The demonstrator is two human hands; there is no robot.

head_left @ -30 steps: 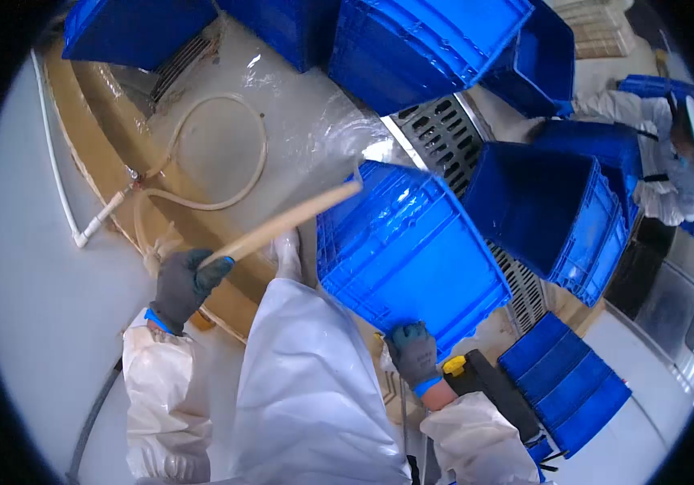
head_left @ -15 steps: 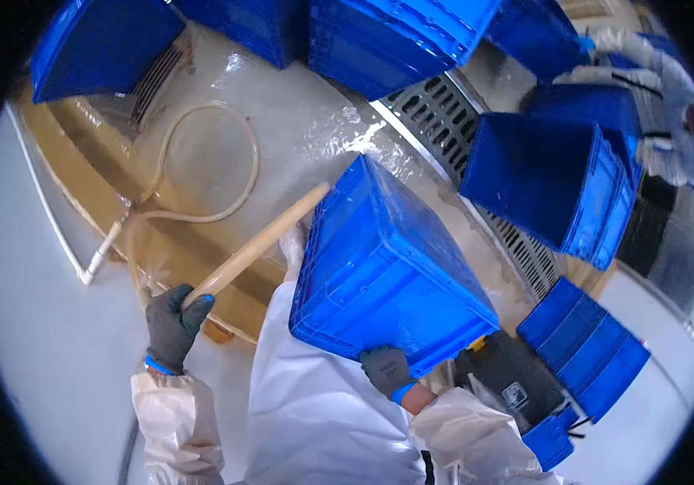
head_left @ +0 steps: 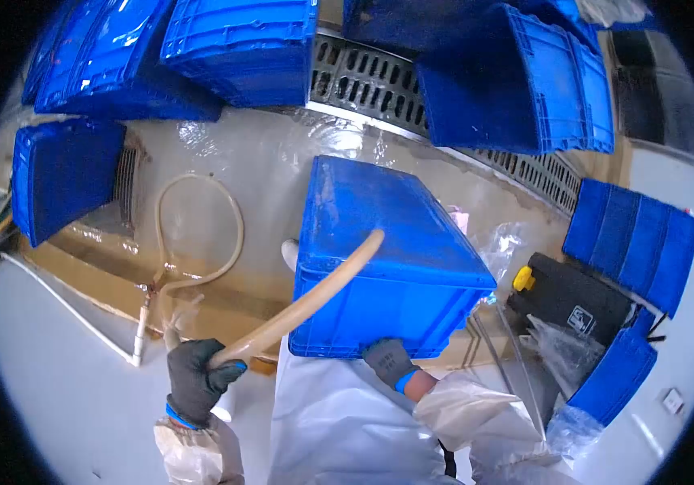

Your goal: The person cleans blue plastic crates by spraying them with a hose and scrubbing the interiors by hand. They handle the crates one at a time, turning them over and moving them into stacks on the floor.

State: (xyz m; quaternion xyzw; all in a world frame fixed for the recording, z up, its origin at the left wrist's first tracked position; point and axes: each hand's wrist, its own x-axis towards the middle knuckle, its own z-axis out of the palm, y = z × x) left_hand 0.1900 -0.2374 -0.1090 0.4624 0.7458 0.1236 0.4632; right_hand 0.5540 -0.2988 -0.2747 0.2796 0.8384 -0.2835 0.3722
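My left hand (head_left: 197, 380), in a dark grey glove, is shut on a beige hose (head_left: 298, 303) whose open end points up across the side of a blue plastic crate (head_left: 379, 250). The crate is upside down and tilted, its bottom facing up. My right hand (head_left: 387, 357), also gloved, grips the crate's lower rim at the near edge. The hose loops back over the wet floor (head_left: 258, 162) to a fitting by a white pipe (head_left: 141, 343). My white protective suit (head_left: 339, 428) fills the bottom of the view.
Several blue crates (head_left: 242, 48) lie upturned along the far side, one (head_left: 60, 174) at the left. A metal drain grate (head_left: 363, 81) runs across the floor. Blue lids (head_left: 634, 242) and a black container with a yellow cap (head_left: 569, 295) sit at right.
The crate has been lifted and turned so its bottom faces up, closer to me. The hose end has swung right, across the crate's side. My view has shifted right; the other person is out of sight.
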